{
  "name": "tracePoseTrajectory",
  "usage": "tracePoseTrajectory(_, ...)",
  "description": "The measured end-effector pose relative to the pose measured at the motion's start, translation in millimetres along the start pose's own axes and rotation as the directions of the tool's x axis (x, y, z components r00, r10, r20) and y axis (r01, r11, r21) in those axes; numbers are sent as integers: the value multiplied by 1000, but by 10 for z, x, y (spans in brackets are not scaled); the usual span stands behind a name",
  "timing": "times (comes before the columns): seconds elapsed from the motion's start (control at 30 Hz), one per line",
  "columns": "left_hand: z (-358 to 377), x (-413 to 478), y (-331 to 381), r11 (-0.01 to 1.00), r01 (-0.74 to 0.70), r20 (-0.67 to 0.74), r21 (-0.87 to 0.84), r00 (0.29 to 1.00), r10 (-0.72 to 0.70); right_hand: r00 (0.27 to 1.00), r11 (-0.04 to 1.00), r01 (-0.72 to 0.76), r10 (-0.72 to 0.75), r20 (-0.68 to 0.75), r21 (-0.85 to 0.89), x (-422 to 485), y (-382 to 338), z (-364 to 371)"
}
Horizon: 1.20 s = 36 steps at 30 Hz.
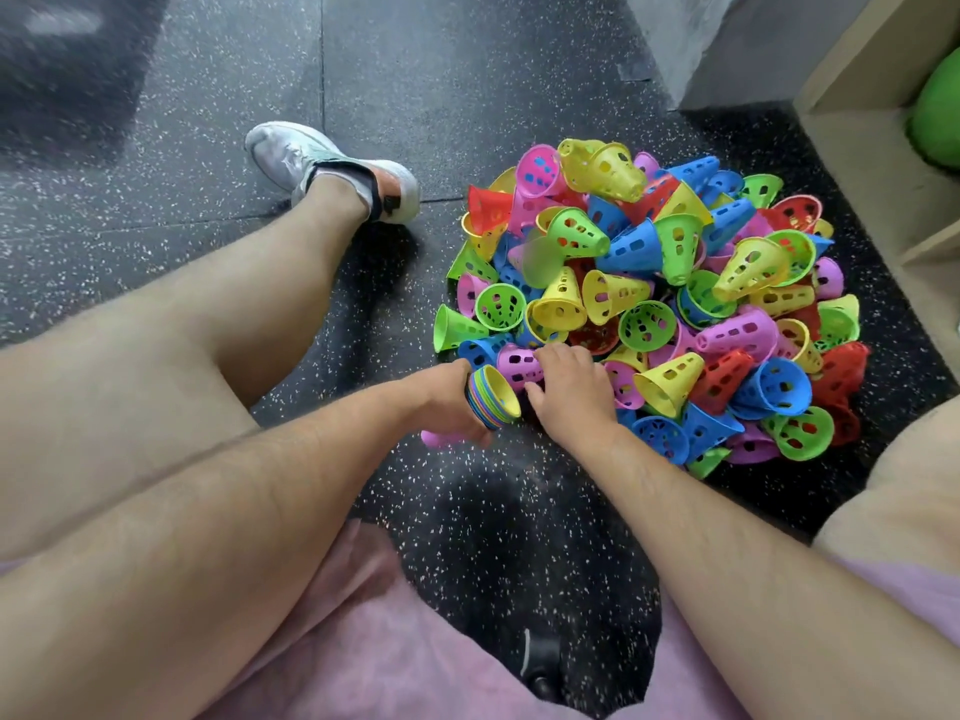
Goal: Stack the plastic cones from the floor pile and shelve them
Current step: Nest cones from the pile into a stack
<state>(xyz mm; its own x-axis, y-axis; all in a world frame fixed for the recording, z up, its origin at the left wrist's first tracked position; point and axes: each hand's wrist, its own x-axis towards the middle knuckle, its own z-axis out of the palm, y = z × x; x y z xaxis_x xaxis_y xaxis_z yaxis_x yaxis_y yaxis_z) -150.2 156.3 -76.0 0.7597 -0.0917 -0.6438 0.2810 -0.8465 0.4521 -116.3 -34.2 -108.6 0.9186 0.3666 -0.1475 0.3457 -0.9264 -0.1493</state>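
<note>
**A:** Entry one, main stock?

**B:** Pile of perforated plastic cones (675,283) in red, blue, green, yellow and purple. It is heaped on the black speckled rubber floor (415,85), near a beige wooden shelf unit (872,148) at the right.

**A:** Entry two?

**B:** Nested stack of multicoloured plastic cones (493,397), lying sideways. The yellow open rim faces the pile and a purple tip shows at the other end. The left hand (447,402) is wrapped round it, fingers curled, at the pile's near edge.

**A:** Right hand?

**B:** The right hand (569,394) grips a purple perforated cone (517,365) on the pile's near edge, fingers curled over it and thumb below. The cone lies just beside the stack's rim; contact cannot be told.

**A:** Sundries?

**B:** One grey-and-white running shoe (311,158) on the floor, well apart from the pile. One rounded green object (937,111) in the shelf unit, partly out of view.
</note>
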Motion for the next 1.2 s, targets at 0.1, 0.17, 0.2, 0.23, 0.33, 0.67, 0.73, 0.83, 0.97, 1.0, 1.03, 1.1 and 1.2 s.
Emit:
tracePoseTrajectory(0.1, -26, 27, -34, 1000, 9, 2, -15, 1000, -9, 1000, 998, -15, 16, 15, -66, 38, -58, 68)
tracePoseTrajectory(0.17, -20, 41, -65, 1000, 16, 5, -22, 1000, -16, 998, 999, -23, 25, 57, -26, -7, -103, 121)
tracePoseTrajectory(0.2, -14, 44, -77, 1000, 19, 6, -21, 1000, -19, 996, 999, -32, 30, 86, 20, -38, -126, 154)
tracePoseTrajectory(0.23, -9, 42, -82, 1000, 22, 8, -16, 1000, -22, 992, 996, -48, 40, 119, 70, -69, -150, 179)
tracePoseTrajectory(0.33, 9, 56, -88, 1000, 15, 37, 4, 999, -15, 978, 980, -122, 93, 184, 157, -131, -185, 229)
tracePoseTrajectory(0.67, 21, 41, 46, 999, 5, 13, -38, 1000, -5, 974, 810, -223, 203, 97, 542, -549, 83, 178)
tracePoseTrajectory(0.73, 52, 18, 81, 1000, -8, 19, -28, 1000, 8, 967, 756, -212, 255, 18, 619, -633, 113, 81)
tracePoseTrajectory(0.83, 89, 1, 93, 1000, -2, 2, -30, 1000, 2, 941, 709, -176, 324, -93, 683, -627, 145, -77)
tracePoseTrajectory(0.97, 106, -63, 139, 997, -50, -8, -54, 999, 49, 946, 649, -80, 289, -148, 756, -634, 91, -217)
tracePoseTrajectory(1.0, 108, -90, 161, 995, -74, -8, -67, 997, 73, 953, 641, -54, 262, -153, 766, -653, 63, -224)
tracePoseTrajectory(1.03, 111, -120, 190, 992, -92, -3, -84, 996, 92, 961, 633, -32, 231, -150, 773, -679, 34, -233)
tracePoseTrajectory(1.1, 135, -153, 234, 983, -135, -4, -126, 991, 135, 984, 614, -21, 152, -92, 789, -739, -28, -247)
tracePoseTrajectory(1.2, 140, -169, 255, 979, -142, -107, -143, 986, 127, 999, 642, -25, 48, -8, 767, -819, -104, -264)
